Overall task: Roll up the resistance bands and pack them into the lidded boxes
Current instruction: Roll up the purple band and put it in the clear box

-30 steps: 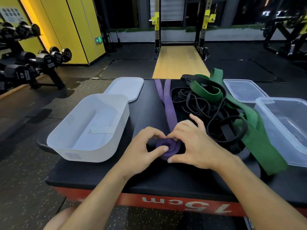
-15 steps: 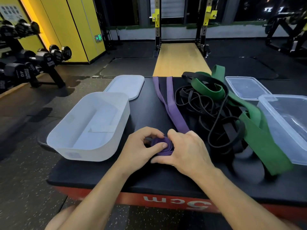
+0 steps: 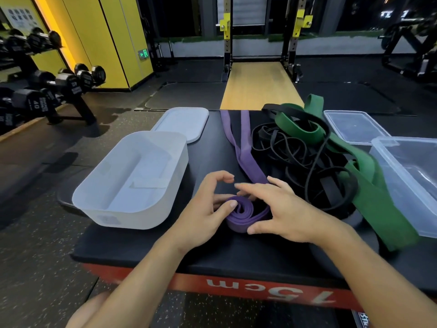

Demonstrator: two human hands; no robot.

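A purple resistance band (image 3: 243, 215) lies partly coiled on the black platform (image 3: 142, 247), its loose tail running away toward the far edge. My left hand (image 3: 208, 209) holds the coil's left side with thumb on top. My right hand (image 3: 283, 209) rests over the coil's right side, thumb at its near edge, fingers spread. A tangle of black bands (image 3: 295, 157) and a wide green band (image 3: 369, 185) lie to the right. An open white box (image 3: 132, 176) stands at the left, its lid (image 3: 182, 124) behind it.
A clear plastic box (image 3: 411, 181) sits at the right edge with its clear lid (image 3: 354, 126) behind it. The platform's red front reads "75cm". Dumbbell racks (image 3: 47, 86) stand on the floor to the left, a squat rack straight ahead.
The purple coil has grown larger and looser. My right hand's fingers have lifted and spread over it, and my left fingers have opened above the roll.
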